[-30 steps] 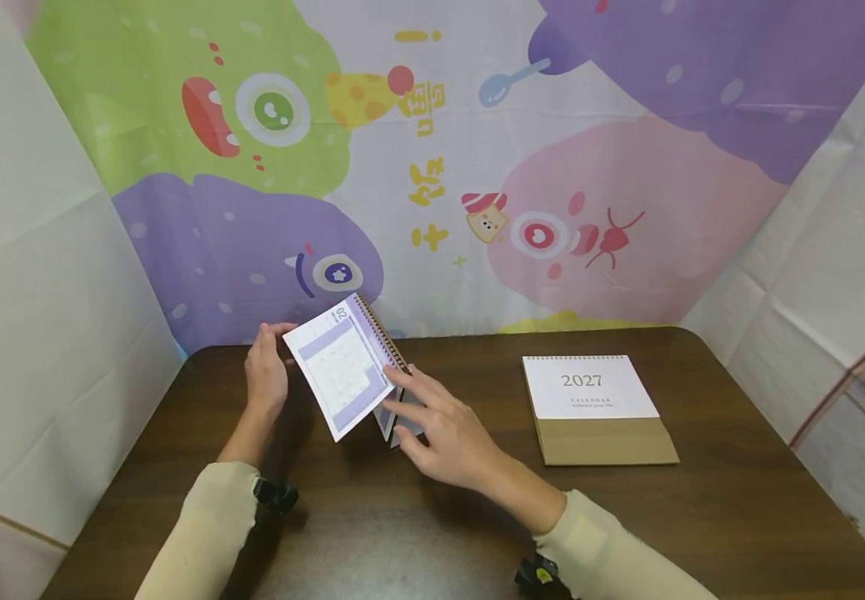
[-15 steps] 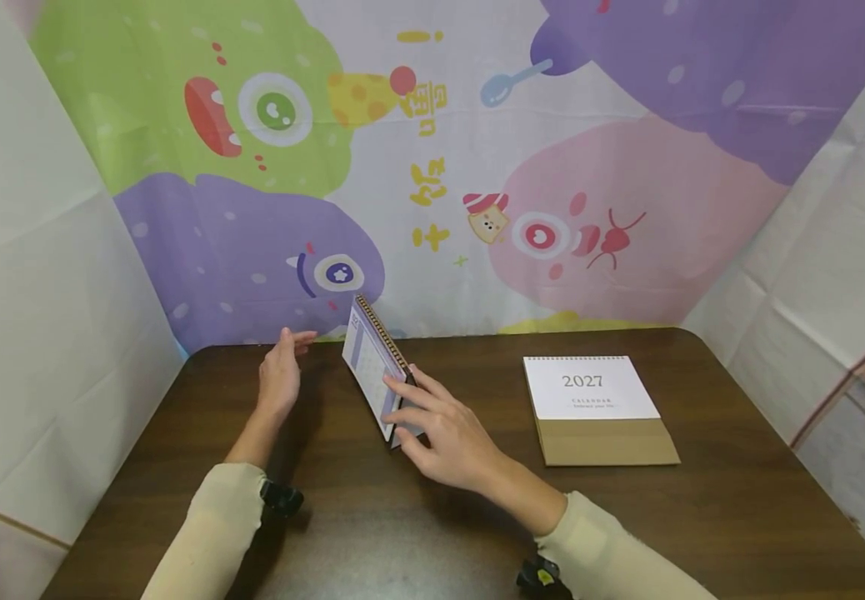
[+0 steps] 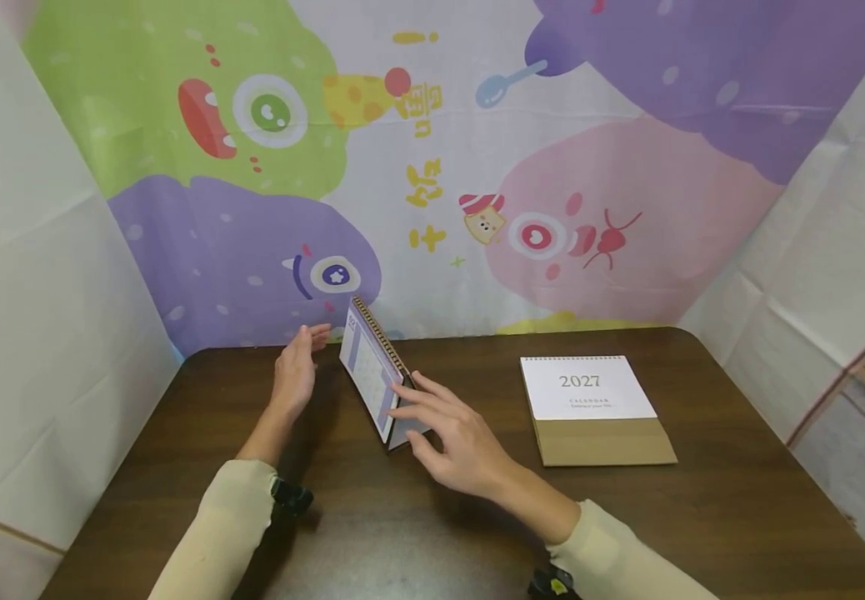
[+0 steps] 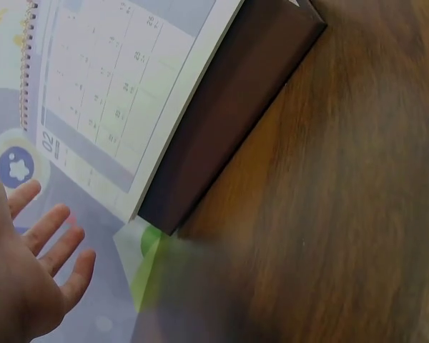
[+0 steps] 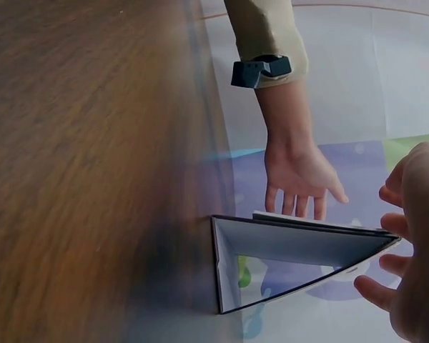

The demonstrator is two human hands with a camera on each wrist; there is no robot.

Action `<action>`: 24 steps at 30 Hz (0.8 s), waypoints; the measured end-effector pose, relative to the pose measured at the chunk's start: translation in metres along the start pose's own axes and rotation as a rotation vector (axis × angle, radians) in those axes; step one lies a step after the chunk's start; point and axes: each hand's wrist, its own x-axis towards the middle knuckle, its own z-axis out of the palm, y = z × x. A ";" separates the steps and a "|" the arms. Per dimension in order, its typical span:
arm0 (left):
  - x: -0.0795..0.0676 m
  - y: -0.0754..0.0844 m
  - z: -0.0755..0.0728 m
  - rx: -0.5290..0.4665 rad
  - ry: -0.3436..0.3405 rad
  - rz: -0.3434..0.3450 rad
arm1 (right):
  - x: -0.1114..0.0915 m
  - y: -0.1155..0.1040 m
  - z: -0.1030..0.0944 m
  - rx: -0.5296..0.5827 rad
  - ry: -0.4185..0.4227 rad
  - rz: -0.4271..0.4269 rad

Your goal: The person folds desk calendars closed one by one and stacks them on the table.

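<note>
A spiral-bound desk calendar point(image 3: 367, 367) stands as a tent on the table, turned aslant, its page marked 02 facing left. My left hand point(image 3: 296, 371) is held up just left of its far end, fingers extended and holding nothing. In the left wrist view that hand point(image 4: 28, 264) shows spread fingers beside the calendar page point(image 4: 114, 93). My right hand point(image 3: 462, 437) is at the calendar's near end, its fingers spread and fairly straight. In the right wrist view its fingertips lie on either side of the top edge; whether they press on it is unclear. The calendar's hollow triangular end point(image 5: 225, 279) faces that camera.
A second desk calendar point(image 3: 588, 387), with a white 2027 cover and a kraft base, stands to the right on the dark wooden table point(image 3: 372, 517). A cartoon-printed cloth point(image 3: 432, 283) hangs behind the table, with pale cloth walls at both sides.
The raised calendar page has swung right and now lies flat against the calendar's left face. My left hand has moved right, towards the calendar. My right hand stays at the near end.
</note>
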 end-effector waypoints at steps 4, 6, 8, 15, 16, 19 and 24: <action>-0.003 0.010 0.003 -0.024 -0.008 0.032 | -0.005 0.003 -0.002 0.005 0.013 -0.016; -0.002 0.010 0.004 -0.025 -0.013 0.049 | -0.008 0.005 -0.002 0.008 0.024 -0.017; -0.001 0.011 0.007 -0.013 -0.019 0.035 | -0.011 0.008 -0.003 0.004 0.032 -0.014; -0.006 0.030 0.012 0.046 -0.034 -0.038 | -0.016 0.013 -0.010 -0.003 0.051 0.004; -0.005 0.031 0.013 0.048 -0.031 -0.029 | -0.017 0.013 -0.011 -0.005 0.055 0.004; -0.004 0.033 0.013 0.041 -0.024 0.002 | -0.020 0.015 -0.014 -0.014 0.061 0.010; 0.001 0.019 0.018 -0.043 0.033 0.171 | -0.024 0.017 -0.015 -0.020 0.057 0.063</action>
